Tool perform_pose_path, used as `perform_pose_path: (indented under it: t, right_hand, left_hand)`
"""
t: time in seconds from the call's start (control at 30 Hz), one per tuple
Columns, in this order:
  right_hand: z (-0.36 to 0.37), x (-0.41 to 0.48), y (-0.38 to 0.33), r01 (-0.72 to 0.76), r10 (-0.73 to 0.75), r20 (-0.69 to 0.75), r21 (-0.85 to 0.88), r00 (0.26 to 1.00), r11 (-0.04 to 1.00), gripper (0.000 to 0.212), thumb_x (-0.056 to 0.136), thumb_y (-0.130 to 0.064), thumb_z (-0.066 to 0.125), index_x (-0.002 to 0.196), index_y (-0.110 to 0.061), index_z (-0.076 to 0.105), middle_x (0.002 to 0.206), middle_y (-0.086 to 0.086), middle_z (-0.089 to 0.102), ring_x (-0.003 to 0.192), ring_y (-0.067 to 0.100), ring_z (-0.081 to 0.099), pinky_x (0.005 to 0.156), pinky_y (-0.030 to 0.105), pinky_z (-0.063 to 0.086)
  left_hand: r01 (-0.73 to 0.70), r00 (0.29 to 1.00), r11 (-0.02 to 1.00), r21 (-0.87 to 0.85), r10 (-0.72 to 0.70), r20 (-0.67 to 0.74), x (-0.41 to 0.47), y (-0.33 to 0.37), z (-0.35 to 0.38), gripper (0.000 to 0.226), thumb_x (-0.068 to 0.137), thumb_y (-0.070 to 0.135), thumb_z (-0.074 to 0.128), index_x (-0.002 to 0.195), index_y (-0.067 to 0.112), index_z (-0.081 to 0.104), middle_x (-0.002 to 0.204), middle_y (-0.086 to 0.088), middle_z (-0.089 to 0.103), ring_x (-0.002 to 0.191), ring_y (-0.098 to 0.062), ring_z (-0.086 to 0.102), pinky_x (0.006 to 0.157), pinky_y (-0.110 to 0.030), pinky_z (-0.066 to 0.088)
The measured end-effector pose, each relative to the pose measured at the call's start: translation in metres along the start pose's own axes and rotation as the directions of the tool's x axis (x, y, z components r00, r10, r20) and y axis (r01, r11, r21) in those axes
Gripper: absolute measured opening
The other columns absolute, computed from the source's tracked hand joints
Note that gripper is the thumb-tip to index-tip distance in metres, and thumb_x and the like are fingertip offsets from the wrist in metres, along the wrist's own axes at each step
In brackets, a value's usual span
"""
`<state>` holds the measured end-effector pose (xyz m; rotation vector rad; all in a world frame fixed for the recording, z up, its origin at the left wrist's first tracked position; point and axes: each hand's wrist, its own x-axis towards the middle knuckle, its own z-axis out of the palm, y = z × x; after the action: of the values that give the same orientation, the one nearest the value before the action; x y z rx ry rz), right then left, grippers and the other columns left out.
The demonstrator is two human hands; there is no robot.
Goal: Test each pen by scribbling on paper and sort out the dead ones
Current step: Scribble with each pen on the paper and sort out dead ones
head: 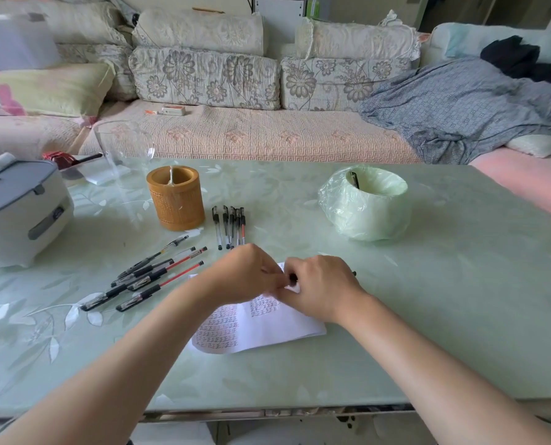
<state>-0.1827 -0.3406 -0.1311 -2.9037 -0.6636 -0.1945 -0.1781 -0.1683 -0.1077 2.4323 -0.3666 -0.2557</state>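
Observation:
Both hands meet over the far edge of a white paper [277, 326] covered with rows of scribbles. My right hand [319, 287] grips a black pen [292, 277], whose far end sticks out past the hand to the right. My left hand [245, 274] pinches at the pen's near end, fingers curled; what it holds is hidden. A loose pile of several black and red pens [149, 274] lies left of the paper. Several more pens [229, 226] lie in a neat row beyond my hands.
A brown bamboo pen holder [176, 197] stands at centre left. A small bin lined with a green bag [367, 203] holds one dark pen at the right. A grey-lidded white appliance [20, 213] and a clear glass jug [123, 149] stand left. Sofa beyond the table.

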Motion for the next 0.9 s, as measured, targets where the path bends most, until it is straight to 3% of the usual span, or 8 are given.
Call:
perform_pose_path:
  t: [0.1, 0.2, 0.27, 0.4, 0.57, 0.7, 0.83, 0.9]
  right_hand:
    - [0.003, 0.005, 0.005, -0.040, 0.040, 0.008, 0.341, 0.999, 0.939, 0.027, 0.087, -0.036, 0.061, 0.105, -0.023, 0.046, 0.084, -0.011, 0.051, 0.080, 0.018, 0.055, 0.069, 0.030, 0.038]
    - [0.005, 0.013, 0.009, -0.094, 0.104, 0.006, 0.495, 0.995, 0.864, 0.038, 0.082, -0.007, 0.055, 0.116, -0.020, 0.045, 0.102, -0.004, 0.049, 0.087, 0.008, 0.051, 0.078, 0.022, 0.040]
    - [0.006, 0.020, 0.014, -0.113, 0.131, -0.008, 0.460, 0.991, 0.881, 0.033, 0.084, -0.004, 0.055, 0.113, -0.020, 0.051, 0.105, -0.005, 0.048, 0.089, 0.008, 0.051, 0.082, 0.020, 0.041]
    - [0.008, 0.032, 0.016, -0.129, 0.165, -0.042, 0.448, 0.985, 0.885, 0.022, 0.081, -0.007, 0.067, 0.095, -0.024, 0.071, 0.089, -0.007, 0.057, 0.075, -0.001, 0.054, 0.068, 0.004, 0.037]
    - [0.009, 0.049, -0.002, -0.262, 0.293, -0.013, 0.412, 0.956, 0.872, 0.011, 0.082, -0.020, 0.067, 0.087, -0.023, 0.077, 0.083, -0.006, 0.073, 0.084, 0.014, 0.066, 0.077, 0.025, 0.053]
    - [0.015, 0.071, -0.012, -0.357, 0.408, -0.053, 0.390, 0.911, 0.849, 0.012, 0.076, -0.011, 0.064, 0.079, -0.010, 0.075, 0.081, 0.011, 0.073, 0.085, 0.030, 0.067, 0.073, 0.038, 0.057]
    - [0.027, 0.094, -0.023, -0.408, 0.469, -0.048, 0.421, 0.882, 0.810, 0.010, 0.078, -0.008, 0.064, 0.073, -0.004, 0.072, 0.076, 0.015, 0.072, 0.079, 0.035, 0.065, 0.064, 0.034, 0.056]
    - [0.036, 0.104, -0.027, -0.426, 0.484, -0.052, 0.401, 0.873, 0.811, 0.016, 0.076, -0.006, 0.059, 0.060, -0.005, 0.063, 0.058, 0.013, 0.057, 0.061, 0.039, 0.049, 0.051, 0.028, 0.042]
  left_hand:
    - [-0.029, 0.992, 1.000, -0.009, 0.028, -0.122, 0.009, -0.004, -0.009, 0.019, 0.089, 0.033, 0.065, 0.076, 0.021, 0.073, 0.068, -0.001, 0.068, 0.061, -0.017, 0.063, 0.055, -0.026, 0.049]
    - [-0.015, 0.976, 0.997, -0.080, -0.004, -0.220, 0.016, -0.018, -0.018, 0.022, 0.094, 0.031, 0.060, 0.075, 0.021, 0.065, 0.076, -0.010, 0.068, 0.064, -0.022, 0.061, 0.057, -0.032, 0.047]
    - [0.016, 0.958, 0.993, -0.117, -0.049, -0.283, 0.019, -0.027, -0.025, 0.026, 0.095, 0.034, 0.057, 0.078, 0.015, 0.063, 0.073, -0.010, 0.066, 0.060, -0.018, 0.056, 0.055, -0.032, 0.046]
    - [0.079, 0.925, 0.996, -0.036, -0.087, -0.371, 0.022, -0.046, -0.032, 0.023, 0.092, 0.040, 0.060, 0.084, 0.018, 0.061, 0.076, -0.002, 0.062, 0.060, -0.012, 0.052, 0.055, -0.026, 0.041]
    - [0.114, 0.900, 0.975, 0.191, -0.020, -0.436, 0.015, -0.073, -0.038, 0.032, 0.091, 0.032, 0.063, 0.118, 0.018, 0.053, 0.101, 0.003, 0.059, 0.087, -0.015, 0.056, 0.073, -0.031, 0.049]
    - [0.187, 0.927, 0.931, 0.315, -0.060, -0.371, 0.003, -0.091, -0.048, 0.026, 0.090, 0.030, 0.062, 0.114, 0.020, 0.059, 0.103, 0.002, 0.055, 0.090, -0.017, 0.056, 0.078, -0.038, 0.054]
    - [0.229, 0.952, 0.876, 0.425, -0.110, -0.286, -0.011, -0.105, -0.053, 0.021, 0.090, 0.029, 0.061, 0.109, 0.021, 0.063, 0.102, 0.002, 0.055, 0.088, -0.017, 0.055, 0.072, -0.032, 0.050]
    - [0.258, 0.953, 0.852, 0.456, -0.147, -0.264, -0.017, -0.110, -0.055, 0.019, 0.090, 0.028, 0.059, 0.106, 0.019, 0.063, 0.102, 0.001, 0.059, 0.088, -0.019, 0.056, 0.070, -0.031, 0.049]
